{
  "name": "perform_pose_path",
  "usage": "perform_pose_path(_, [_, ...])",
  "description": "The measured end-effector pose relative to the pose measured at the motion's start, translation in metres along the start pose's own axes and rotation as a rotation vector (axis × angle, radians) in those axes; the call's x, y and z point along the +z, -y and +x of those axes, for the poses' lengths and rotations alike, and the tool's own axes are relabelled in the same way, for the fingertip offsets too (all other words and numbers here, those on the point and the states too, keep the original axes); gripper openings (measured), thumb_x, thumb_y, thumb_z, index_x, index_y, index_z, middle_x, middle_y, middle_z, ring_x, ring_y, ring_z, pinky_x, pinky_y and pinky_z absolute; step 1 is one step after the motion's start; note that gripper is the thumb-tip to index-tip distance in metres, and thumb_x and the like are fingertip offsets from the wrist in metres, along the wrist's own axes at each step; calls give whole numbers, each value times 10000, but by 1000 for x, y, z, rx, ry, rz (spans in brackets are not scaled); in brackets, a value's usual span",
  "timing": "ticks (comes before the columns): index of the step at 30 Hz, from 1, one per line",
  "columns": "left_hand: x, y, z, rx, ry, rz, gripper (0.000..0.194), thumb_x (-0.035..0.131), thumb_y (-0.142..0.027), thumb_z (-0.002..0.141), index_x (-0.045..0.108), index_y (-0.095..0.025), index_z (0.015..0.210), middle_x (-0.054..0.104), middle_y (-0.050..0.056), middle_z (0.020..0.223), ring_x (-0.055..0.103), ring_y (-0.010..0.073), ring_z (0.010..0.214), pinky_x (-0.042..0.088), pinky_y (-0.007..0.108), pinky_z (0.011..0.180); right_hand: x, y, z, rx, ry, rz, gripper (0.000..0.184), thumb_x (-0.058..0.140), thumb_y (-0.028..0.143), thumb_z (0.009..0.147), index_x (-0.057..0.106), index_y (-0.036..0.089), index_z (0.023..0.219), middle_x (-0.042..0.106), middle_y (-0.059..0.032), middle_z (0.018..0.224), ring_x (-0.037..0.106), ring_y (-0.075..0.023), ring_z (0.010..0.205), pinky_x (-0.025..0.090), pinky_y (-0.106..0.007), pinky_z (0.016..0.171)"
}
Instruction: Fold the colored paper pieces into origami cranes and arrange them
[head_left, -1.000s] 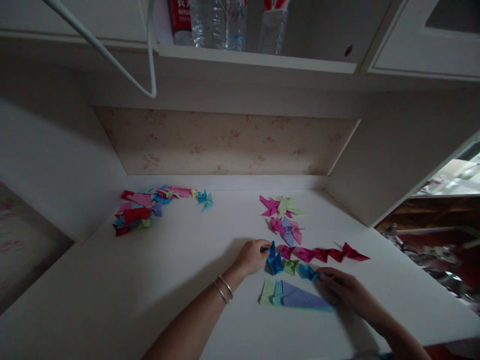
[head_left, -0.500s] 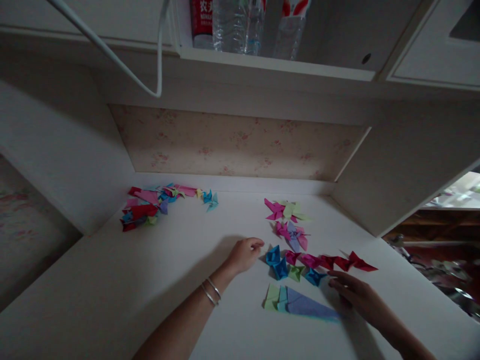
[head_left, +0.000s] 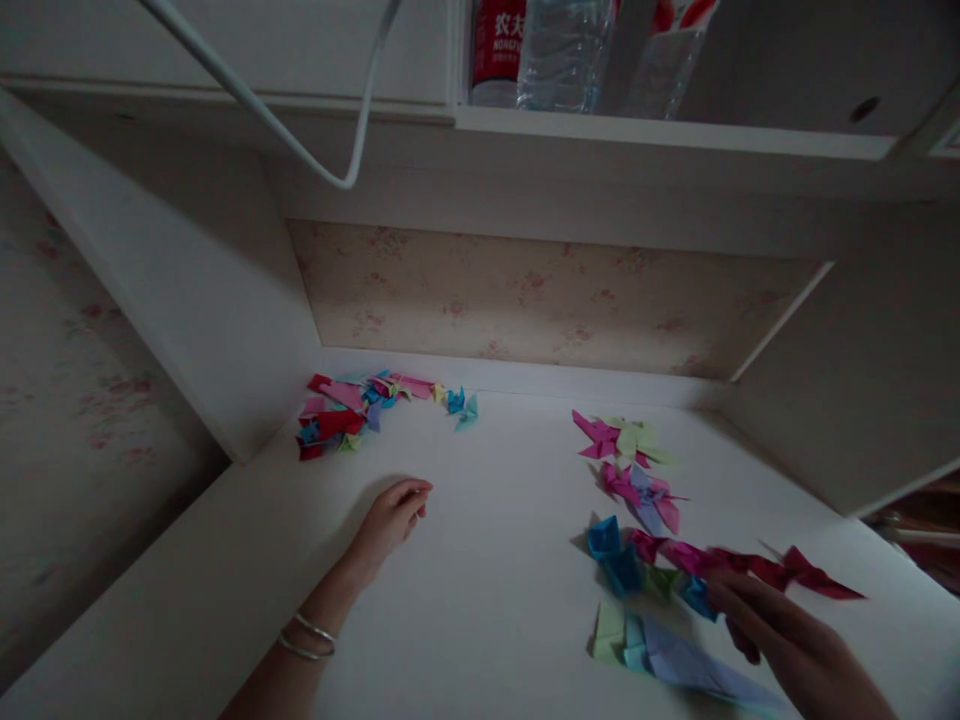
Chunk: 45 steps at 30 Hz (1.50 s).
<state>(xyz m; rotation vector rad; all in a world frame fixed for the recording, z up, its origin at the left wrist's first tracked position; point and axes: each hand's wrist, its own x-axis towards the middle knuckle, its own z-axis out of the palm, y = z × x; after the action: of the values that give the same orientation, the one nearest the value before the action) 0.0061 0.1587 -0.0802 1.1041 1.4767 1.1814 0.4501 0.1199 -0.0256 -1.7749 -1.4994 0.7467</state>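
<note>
Left hand [head_left: 390, 517]: we are pressing fingers together above white desk [head_left: 487, 590] | Right hand [head_left: 780, 628]: we are partly covering blue origami [head_left: 696, 597]; we cannot tell if pinching

Small angular blue folded-paper piece [head_left: 696, 599], creased, right end partly hidden; lying on white bench [head_left: 495, 600], right of small green folded-paper piece [head_left: 661, 582], near magenta-and-red folded-paper row [head_left: 682, 556].
</note>
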Motion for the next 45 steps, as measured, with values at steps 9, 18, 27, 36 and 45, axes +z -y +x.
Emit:
perform_pose_path(9, [-5,4,8,38,31,63,342,596,-430,733,683,-128,869,519,-14,626,406,107,544,282,217,499,157,137,85,-322,523,-168,277,441,350,874,658,179,899,673,-24,749,566,-108,541,419,-212,492])
perform_pose_path(18, [-12,13,18,-63,66,-28,341,595,-443,745,649,-146,904,325,-94,501,226,51,401,177,199,415,285,182,161,-338,306,-487,382,543,388,892,537,172,1207,614,-85,1120,597,-210,981,464,-427,868])
perform_pose_path(27, [-14,9,22,-127,83,-107,318,603,-421,733,638,-152,898,313,-98,511,217,42,395,154,192,395,297,184,171,-301,190,-372,301,477,375,930,583,183,1136,602,-85,1144,586,-202,992,453,-415,874])
perform_pose_path(36, [-15,6,19,-151,86,-124,383,621,-489,702,613,-164,906,299,-100,522,203,43,392,121,196,376,241,170,121,-243,373,196,288,484,404,850,645,183,941,632,-1,733,518,-81,447,408,-214,453])
perform_pose_path(45, [-15,-2,7,-106,88,-153,463,687,-553,627,594,-164,860,244,-112,532,179,37,418,123,178,388,148,127,14,-81,442,699,273,600,427,809,556,166,741,564,32,650,359,-24,351,201,-188,354])
